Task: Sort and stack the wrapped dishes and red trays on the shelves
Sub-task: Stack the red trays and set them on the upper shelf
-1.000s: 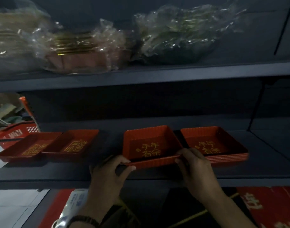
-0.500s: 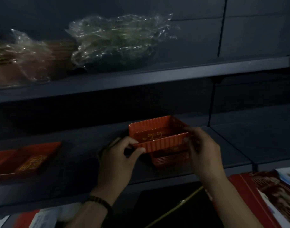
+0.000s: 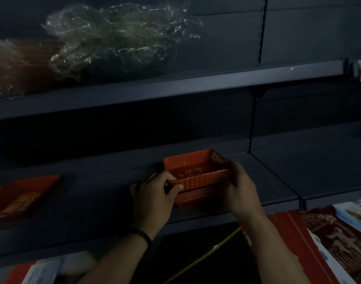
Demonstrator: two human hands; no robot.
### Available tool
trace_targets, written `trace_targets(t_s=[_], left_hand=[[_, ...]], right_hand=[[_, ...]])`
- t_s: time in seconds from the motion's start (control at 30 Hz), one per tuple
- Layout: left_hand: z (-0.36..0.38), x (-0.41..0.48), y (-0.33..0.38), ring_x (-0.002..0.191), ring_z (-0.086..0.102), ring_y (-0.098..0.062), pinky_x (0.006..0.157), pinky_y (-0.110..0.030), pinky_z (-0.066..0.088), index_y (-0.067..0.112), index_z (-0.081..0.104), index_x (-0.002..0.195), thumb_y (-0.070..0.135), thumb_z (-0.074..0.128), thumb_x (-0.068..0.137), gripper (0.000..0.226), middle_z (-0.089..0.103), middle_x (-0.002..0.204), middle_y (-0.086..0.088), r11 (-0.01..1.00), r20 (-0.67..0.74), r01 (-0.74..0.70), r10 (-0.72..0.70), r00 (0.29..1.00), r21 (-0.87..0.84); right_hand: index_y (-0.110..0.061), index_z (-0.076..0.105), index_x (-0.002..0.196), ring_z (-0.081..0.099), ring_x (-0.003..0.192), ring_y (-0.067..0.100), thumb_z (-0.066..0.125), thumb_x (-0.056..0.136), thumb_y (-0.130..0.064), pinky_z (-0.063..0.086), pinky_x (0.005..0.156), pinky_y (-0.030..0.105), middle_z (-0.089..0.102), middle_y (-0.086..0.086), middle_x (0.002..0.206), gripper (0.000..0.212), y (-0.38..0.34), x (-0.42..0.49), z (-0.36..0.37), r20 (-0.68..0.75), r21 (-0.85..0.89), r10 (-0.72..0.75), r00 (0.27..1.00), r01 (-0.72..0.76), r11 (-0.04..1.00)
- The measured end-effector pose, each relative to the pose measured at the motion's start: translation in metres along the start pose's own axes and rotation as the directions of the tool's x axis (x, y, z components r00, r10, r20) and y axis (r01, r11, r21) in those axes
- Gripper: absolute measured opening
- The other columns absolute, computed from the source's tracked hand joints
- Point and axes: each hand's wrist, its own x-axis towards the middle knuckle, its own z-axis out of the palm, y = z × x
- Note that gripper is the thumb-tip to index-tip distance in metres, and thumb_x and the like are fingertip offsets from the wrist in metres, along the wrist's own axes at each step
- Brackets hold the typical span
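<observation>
Apparently left hand (image 3: 155,194), right hand (image 3: 241,187) grip tray (image 3: 198,163) edges.

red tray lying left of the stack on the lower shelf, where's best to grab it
Left red tray: pinch its raised rim on opposite sides, coming from the front. It lies flat, open side up, on the shelf, so only the walls offer a hold.

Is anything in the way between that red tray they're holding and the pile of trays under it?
Nothing visible does. The left hand and right hand grip the red tray directly over the stack of red trays, with no object between them; only the left hand's thumb lies close to that seam.
</observation>
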Motion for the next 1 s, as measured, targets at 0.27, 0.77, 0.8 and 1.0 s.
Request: trace_targets(t_s=[0.27,0.77,0.8,1.0], left_hand=[[0.011,-0.007,-0.008,0.115,0.053,-0.006,0.101,-0.036,0.030,0.041,0.067,0.109,0.054,0.064,0.097,0.018,0.054,0.122,0.020,0.994,0.068,-0.029,0.023,0.997,0.102],[-0.041,-0.022,-0.025,0.133,0.052,-0.004,0.113,-0.045,0.047,0.052,0.037,0.150,0.050,0.067,0.098,0.060,0.047,0.152,0.024,1.000,0.396,0.010,-0.009,0.918,-0.001],[-0.053,-0.024,-0.033,0.131,0.053,-0.003,0.112,-0.042,0.049,0.050,0.044,0.147,0.049,0.067,0.098,0.054,0.051,0.148,0.023,0.999,0.391,0.024,-0.031,0.920,0.023],[-0.145,-0.047,-0.119,0.107,0.066,0.002,0.099,-0.037,0.055,0.045,0.069,0.107,0.061,0.061,0.089,0.026,0.071,0.112,0.028,0.961,0.319,0.118,-0.197,0.927,0.250]], right_hand=[[-0.035,0.056,0.131,0.050,0.142,0.025,0.049,0.102,-0.006,0.041,0.115,0.033,0.063,-0.002,0.140,0.041,0.018,0.004,0.002,0.132,-0.059,0.062,0.989,-0.054,0.997],[-0.027,0.024,0.165,-0.011,0.162,0.030,0.064,0.100,-0.035,0.006,0.131,0.055,-0.011,0.013,0.176,0.077,0.008,-0.005,0.022,0.163,-0.396,0.085,0.983,-0.014,0.918],[-0.027,0.029,0.162,-0.012,0.162,0.028,0.064,0.100,-0.034,0.004,0.130,0.055,-0.008,0.011,0.176,0.072,0.001,-0.008,0.028,0.158,-0.432,0.038,0.987,0.035,0.901],[-0.037,0.053,0.147,0.010,0.159,0.021,0.061,0.101,-0.036,0.018,0.126,0.053,0.034,-0.002,0.165,0.046,-0.038,-0.036,0.092,0.349,-0.418,-0.179,0.920,0.324,0.849]])
